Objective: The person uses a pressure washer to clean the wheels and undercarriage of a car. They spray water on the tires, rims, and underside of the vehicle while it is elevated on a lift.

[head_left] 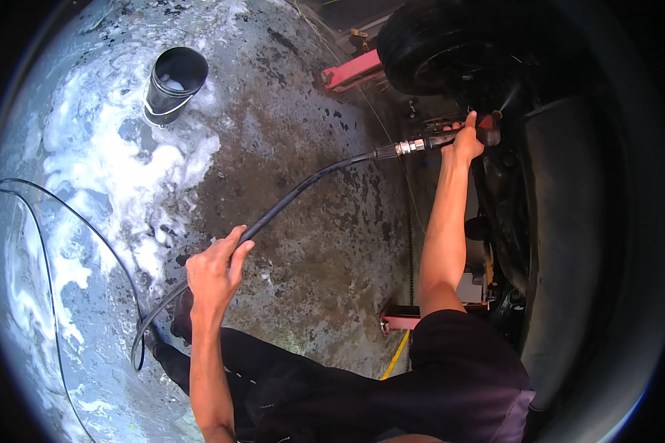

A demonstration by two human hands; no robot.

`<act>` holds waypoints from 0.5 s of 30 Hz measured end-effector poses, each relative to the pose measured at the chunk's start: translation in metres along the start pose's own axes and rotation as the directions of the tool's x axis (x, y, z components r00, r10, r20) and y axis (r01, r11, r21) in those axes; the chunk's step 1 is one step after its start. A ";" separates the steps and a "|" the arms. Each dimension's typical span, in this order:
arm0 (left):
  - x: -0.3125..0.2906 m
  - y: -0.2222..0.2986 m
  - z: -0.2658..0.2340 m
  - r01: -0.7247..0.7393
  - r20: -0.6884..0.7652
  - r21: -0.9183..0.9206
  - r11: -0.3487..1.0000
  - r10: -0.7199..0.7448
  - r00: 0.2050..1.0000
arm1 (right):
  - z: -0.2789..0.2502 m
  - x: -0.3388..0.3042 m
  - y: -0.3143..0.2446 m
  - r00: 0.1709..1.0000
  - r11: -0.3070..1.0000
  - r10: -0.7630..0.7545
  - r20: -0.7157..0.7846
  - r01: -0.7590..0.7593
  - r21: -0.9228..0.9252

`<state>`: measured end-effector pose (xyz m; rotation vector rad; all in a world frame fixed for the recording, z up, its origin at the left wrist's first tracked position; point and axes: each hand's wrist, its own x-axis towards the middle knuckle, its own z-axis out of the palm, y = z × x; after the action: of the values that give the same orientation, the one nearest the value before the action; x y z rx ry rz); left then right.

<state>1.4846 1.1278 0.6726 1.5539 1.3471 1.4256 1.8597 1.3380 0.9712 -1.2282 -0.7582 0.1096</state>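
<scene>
My right hand [462, 142] is wrapped round a spray gun [489, 131], dark with a red part, held out at the underside of a raised vehicle. A thin whitish jet [507, 100] shows just beyond the gun, near the wheel [428, 52]. From the gun's metal coupling [409, 147] a black hose [297, 193] curves back toward me. My left hand [216, 267] grips that hose about midway, fingers closed round it. Behind my left wrist the hose loops down to the floor beside my foot.
A black bucket [176, 81] with a wire handle stands at the far left amid white foam [125, 162] on the worn floor. Pink-red lift arms [351, 71] reach under the vehicle. More hose [48, 273] loops at the left. A dark curved vehicle panel [561, 244] fills the right side.
</scene>
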 end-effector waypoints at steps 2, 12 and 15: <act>0.001 -0.001 0.004 -0.007 0.023 0.011 1.000 0.007 1.000 | -0.002 0.003 0.004 1.000 1.000 -0.019 -0.002 0.019 0.009; 0.003 0.004 0.011 0.007 0.085 0.000 1.000 -0.007 0.996 | -0.015 0.001 0.010 0.998 0.998 -0.060 0.002 0.060 0.011; 0.001 0.006 0.008 0.029 0.123 0.009 1.000 -0.030 0.992 | -0.019 0.001 0.012 0.997 0.997 -0.077 0.024 0.076 0.017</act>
<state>1.4938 1.1288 0.6766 1.5927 1.2976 1.2873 1.8752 1.3275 0.9586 -1.1828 -0.8238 0.0685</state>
